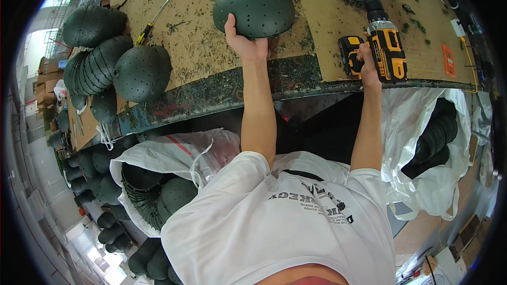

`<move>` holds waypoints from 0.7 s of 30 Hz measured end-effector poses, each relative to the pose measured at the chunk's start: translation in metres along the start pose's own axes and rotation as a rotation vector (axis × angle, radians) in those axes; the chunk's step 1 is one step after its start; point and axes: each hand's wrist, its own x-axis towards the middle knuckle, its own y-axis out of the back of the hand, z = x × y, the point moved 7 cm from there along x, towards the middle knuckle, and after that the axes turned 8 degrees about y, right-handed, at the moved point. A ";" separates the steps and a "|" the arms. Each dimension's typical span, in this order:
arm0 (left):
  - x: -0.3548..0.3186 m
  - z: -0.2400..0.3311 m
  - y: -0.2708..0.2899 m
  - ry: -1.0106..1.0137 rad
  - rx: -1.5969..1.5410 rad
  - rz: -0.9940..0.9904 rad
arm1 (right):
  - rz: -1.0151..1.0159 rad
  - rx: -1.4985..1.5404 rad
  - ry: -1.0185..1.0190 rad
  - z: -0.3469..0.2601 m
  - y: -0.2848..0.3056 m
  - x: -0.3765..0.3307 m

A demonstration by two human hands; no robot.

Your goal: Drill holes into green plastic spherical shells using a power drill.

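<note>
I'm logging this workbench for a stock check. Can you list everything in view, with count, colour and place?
perforated dome shell: one, dark green, on the bench under the left hand
cordless drill: one, yellow and black, at the bench's right, in the right hand
stacked dome shells: many, dark green, bench's left end
screwdriver: one, yellow and black handle, left of the shell
workbench: one, cardboard-topped, strewn with green shavings
plastic sacks of shells: two, white, below the bench on either side
left hand: fingers on the shell's rim
right hand: fingers around the drill's grip
</note>
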 end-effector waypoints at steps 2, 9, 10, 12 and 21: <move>-0.003 0.002 0.002 -0.026 0.090 0.065 | 0.028 0.015 0.011 0.000 0.001 0.000; -0.017 0.013 0.016 -0.106 0.289 0.194 | 0.039 0.010 0.011 -0.003 0.000 0.000; -0.018 0.013 0.016 -0.108 0.288 0.195 | 0.035 -0.001 0.016 -0.002 0.001 0.000; -0.020 0.010 0.017 -0.097 0.297 0.236 | 0.026 -0.006 0.010 0.006 0.006 0.001; -0.023 0.008 0.017 -0.100 0.314 0.238 | 0.020 -0.057 -0.005 0.006 0.004 0.000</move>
